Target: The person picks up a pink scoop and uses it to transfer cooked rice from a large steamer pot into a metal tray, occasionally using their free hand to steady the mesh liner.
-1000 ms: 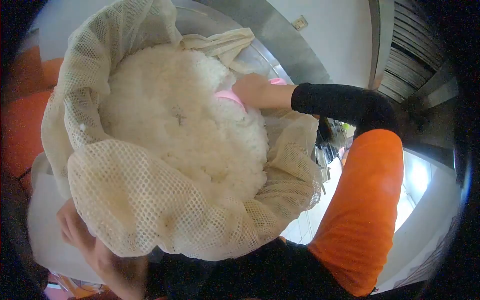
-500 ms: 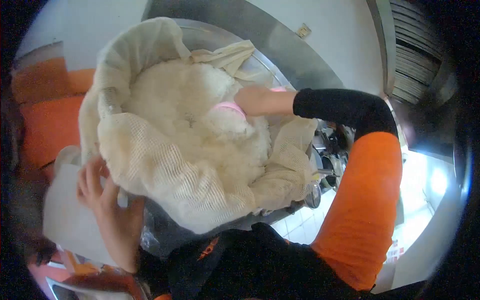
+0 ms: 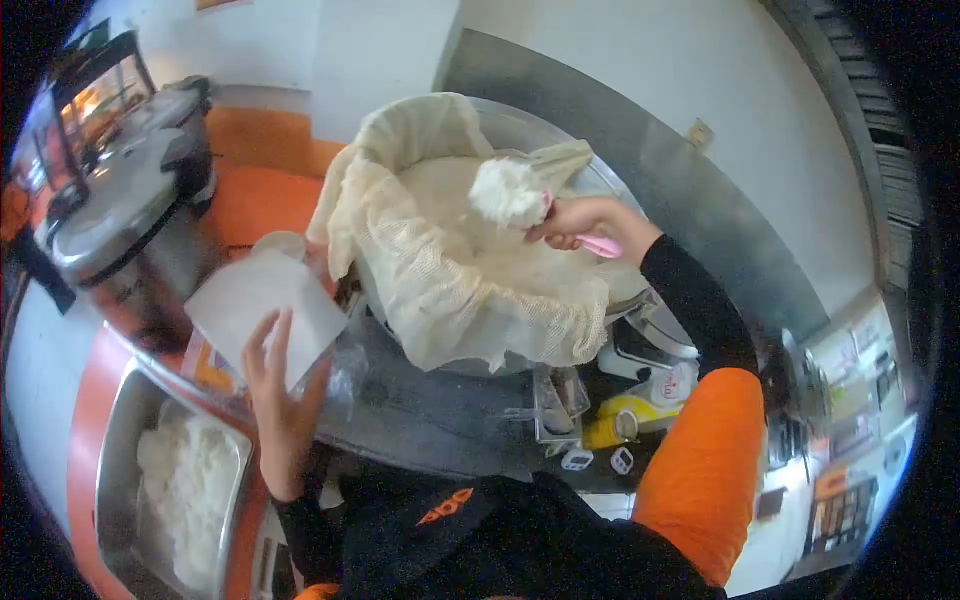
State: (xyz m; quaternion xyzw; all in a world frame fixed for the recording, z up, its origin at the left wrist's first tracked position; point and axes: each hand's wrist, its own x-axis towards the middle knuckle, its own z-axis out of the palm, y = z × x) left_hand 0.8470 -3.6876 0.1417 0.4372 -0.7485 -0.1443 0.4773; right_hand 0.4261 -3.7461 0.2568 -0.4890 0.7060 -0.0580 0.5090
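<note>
My right hand [image 3: 590, 222] grips a pink paddle [image 3: 600, 246] by its handle, with a mound of white rice [image 3: 508, 192] on its blade. The paddle is over a large round pot lined with mesh cloth [image 3: 430, 290], whose inside is hazy. At the left, my left hand [image 3: 282, 385] is raised with fingers apart, in front of a white sheet-like object [image 3: 265, 300]; whether it touches it is hard to tell. Clear plastic [image 3: 347, 378] lies just right of that hand.
A metal tray [image 3: 240, 450] holding white rice stands at the lower left. Large lidded cookers [image 3: 130, 210] are at the upper left. Right of centre are a yellow-and-white package [image 3: 668, 388], a metal container [image 3: 557, 410] and two small timers [image 3: 577, 460].
My right hand has lifted the paddle out of the rice, now loaded. My left hand has left the cloth-covered rim. The view has shifted, bringing the tray and cookers into sight.
</note>
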